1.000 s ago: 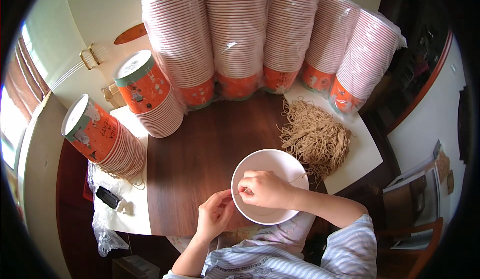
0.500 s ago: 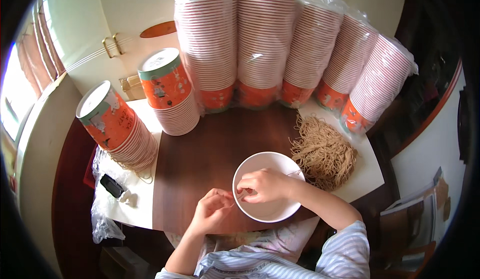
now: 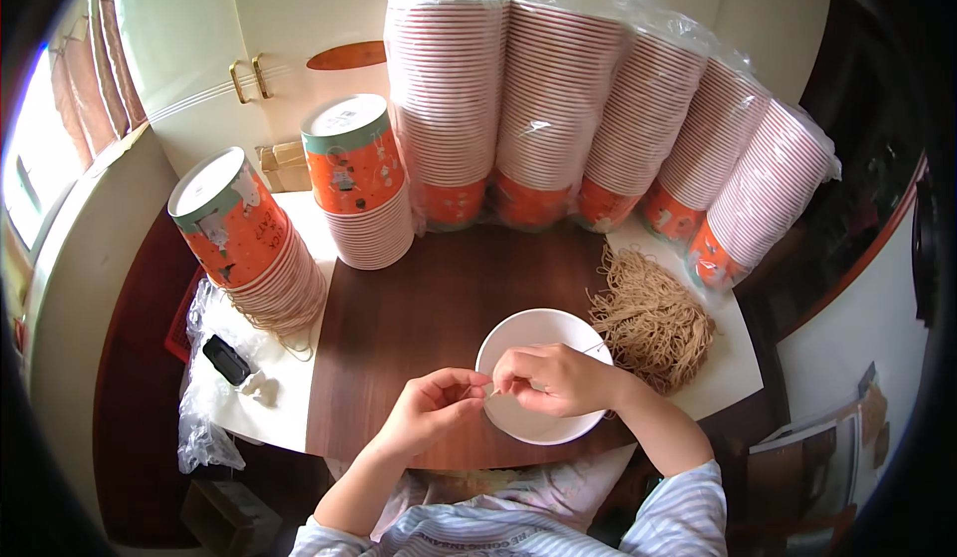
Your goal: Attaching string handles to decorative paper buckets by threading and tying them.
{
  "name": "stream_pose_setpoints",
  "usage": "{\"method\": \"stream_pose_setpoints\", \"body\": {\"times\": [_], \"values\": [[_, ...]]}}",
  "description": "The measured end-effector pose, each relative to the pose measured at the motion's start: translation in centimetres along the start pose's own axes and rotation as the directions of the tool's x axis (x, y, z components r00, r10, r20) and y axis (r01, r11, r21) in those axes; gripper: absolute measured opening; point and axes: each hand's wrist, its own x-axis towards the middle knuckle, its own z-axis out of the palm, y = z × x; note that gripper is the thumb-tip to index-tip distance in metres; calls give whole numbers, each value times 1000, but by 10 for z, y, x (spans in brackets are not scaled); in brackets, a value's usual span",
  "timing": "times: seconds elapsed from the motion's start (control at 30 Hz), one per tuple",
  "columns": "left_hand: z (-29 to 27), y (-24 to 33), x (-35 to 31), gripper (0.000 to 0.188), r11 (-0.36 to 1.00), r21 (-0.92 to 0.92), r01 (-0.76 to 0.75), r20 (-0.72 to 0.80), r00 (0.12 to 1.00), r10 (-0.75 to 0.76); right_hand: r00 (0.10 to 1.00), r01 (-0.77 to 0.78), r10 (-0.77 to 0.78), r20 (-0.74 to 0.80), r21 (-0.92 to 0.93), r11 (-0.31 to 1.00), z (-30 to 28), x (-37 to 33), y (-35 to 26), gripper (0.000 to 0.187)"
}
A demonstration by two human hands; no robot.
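A white paper bowl (image 3: 528,333) sits upright on the dark wooden table (image 3: 439,308) near its front edge. My right hand (image 3: 553,379) is over the bowl, fingers pinched at its left rim. My left hand (image 3: 434,412) is just left of the bowl, its fingertips pinched too and meeting those of the right hand. Something thin, like a string, seems to run between the fingertips; it is too small to tell. A heap of tan string (image 3: 653,318) lies right of the bowl.
Several tall sleeves of orange-and-white paper cups in clear plastic (image 3: 558,98) stand along the back. Two shorter upside-down cup stacks (image 3: 364,183) (image 3: 249,243) stand at the left. A small black object (image 3: 227,360) and crumpled plastic (image 3: 199,427) lie on the white sheet at the left edge.
The view has tilted a little, so everything sits lower in frame. My hands stay at the bowl's left rim, with the fingertips now drawn closer together.
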Motion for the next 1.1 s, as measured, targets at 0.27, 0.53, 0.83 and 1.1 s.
{"method": "stream_pose_setpoints", "body": {"times": [0.27,0.53,0.83,1.1], "values": [[-1,-6,7,9,991,135,-15,105,994,1,993,56,-86,-84,-309,949,10,-6,-1,15],[-9,-9,7,9,997,52,-55,173,984,45,968,-15,-128,-215,-561,828,28,-12,-1,11],[-21,-15,11,6,994,-109,16,153,988,1,952,-91,-148,-269,-707,702,60,-21,-31,8],[-25,-11,6,9,899,433,-66,111,994,20,958,-135,-63,-279,-637,759,60,-14,-26,23]]}}
